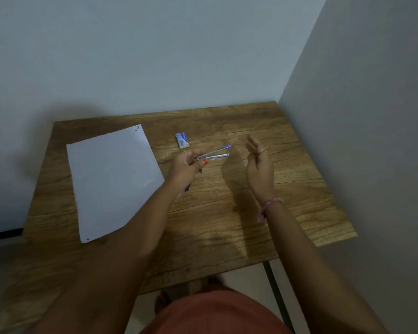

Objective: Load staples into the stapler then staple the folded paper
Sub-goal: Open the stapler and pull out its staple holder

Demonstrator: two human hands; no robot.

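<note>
Left hand [187,166] gripping opened stapler [212,154] above mid surface [227,213]; right hand [260,165] released, fingers straight, holding nothing. Staple box [182,140] just beyond; paper [111,179] lying flat, left.

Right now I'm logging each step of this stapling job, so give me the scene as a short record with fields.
left hand: left hand holds the opened stapler above the table
right hand: right hand open, fingers straight, holding nothing, apart from the stapler
stapler: top arm swung up, metal tray exposed
staple box: small box lying on the wooden table, beyond the left hand
paper: white sheet flat on the table's left side, not yet folded
</note>
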